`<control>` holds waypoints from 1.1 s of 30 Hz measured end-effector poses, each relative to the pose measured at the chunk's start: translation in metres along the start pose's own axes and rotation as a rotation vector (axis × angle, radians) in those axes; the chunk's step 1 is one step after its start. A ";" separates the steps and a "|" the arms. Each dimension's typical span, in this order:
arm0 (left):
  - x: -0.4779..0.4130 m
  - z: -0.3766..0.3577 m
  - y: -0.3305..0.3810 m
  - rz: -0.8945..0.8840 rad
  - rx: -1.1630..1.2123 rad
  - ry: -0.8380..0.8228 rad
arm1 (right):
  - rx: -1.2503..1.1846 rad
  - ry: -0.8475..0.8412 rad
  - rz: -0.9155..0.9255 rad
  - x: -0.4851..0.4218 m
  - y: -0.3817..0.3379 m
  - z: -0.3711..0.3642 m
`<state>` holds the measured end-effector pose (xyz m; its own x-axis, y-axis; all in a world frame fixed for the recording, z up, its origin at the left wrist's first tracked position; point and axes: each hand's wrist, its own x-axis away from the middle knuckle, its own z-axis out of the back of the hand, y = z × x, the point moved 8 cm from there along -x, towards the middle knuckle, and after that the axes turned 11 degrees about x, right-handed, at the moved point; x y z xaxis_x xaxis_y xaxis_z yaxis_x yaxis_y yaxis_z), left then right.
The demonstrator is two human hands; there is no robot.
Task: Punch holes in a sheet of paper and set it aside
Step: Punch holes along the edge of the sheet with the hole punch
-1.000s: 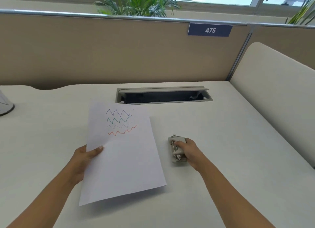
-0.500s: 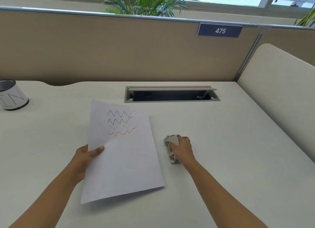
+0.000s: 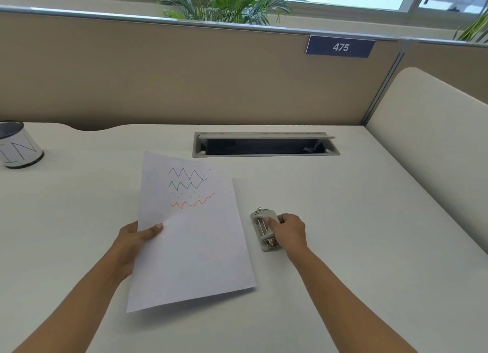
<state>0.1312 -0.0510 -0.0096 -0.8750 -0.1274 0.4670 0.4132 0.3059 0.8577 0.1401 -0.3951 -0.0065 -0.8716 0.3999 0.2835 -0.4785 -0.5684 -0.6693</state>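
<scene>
A white sheet of paper (image 3: 192, 241) with several coloured zigzag lines near its top is held just above the desk. My left hand (image 3: 134, 243) grips its left edge, thumb on top. To the right of the sheet's right edge, a small grey hole punch (image 3: 264, 228) sits on the desk. My right hand (image 3: 289, 231) is closed around the punch's right side, fingers over its lever. A narrow strip of desk separates the paper from the punch.
A white desk (image 3: 356, 220) has an open cable tray slot (image 3: 265, 144) at the back. A white cup with a dark rim (image 3: 18, 145) stands at the far left. Beige partitions bound the desk behind and at the right.
My right hand has slid the hole punch a little leftward, closer to the paper. The view has panned left, bringing the cup into sight. The paper stays in my left hand.
</scene>
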 end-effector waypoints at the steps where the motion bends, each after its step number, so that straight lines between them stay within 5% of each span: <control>1: 0.001 -0.002 0.002 -0.011 -0.001 -0.003 | -0.034 -0.011 -0.012 0.000 0.002 0.000; 12: 0.022 -0.033 0.053 -0.217 -0.071 -0.077 | -0.753 -0.157 0.003 0.011 0.001 -0.002; 33: 0.035 -0.061 0.083 -0.320 -0.185 -0.159 | -0.882 -0.162 0.143 0.007 -0.008 0.003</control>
<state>0.1507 -0.0880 0.0908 -0.9889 -0.0368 0.1438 0.1397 0.0971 0.9854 0.1370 -0.3901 0.0029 -0.9525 0.2238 0.2063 -0.1679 0.1790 -0.9694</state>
